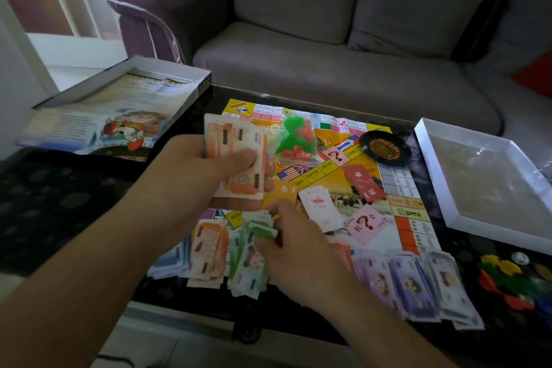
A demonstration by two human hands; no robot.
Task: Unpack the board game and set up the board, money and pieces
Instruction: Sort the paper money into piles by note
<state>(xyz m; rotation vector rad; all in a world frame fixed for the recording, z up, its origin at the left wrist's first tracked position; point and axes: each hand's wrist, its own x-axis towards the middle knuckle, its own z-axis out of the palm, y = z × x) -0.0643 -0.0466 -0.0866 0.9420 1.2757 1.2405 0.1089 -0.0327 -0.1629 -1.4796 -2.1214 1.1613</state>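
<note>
The paper game board [397,188] lies unfolded on the dark coffee table. My left hand [209,167] grips a stack of orange play money [239,155] above the board. Lower down, my right hand [286,236] pinches the edge of a green money pile [248,260]. Beside it lie an orange money pile [206,251], blue notes [167,260] and purple money piles [418,281] along the board's near edge. A bag of green and red pieces [298,137], a small roulette wheel [385,147], a red card deck [365,182], a pink card deck [366,222] and white cards [321,207] rest on the board.
The box lid [98,119] with its cartoon picture lies at the table's left. The empty white box tray [490,185] sits at the right. Coloured plastic pieces [507,281] and a white die [520,258] lie at the near right. A grey sofa [328,69] stands behind the table.
</note>
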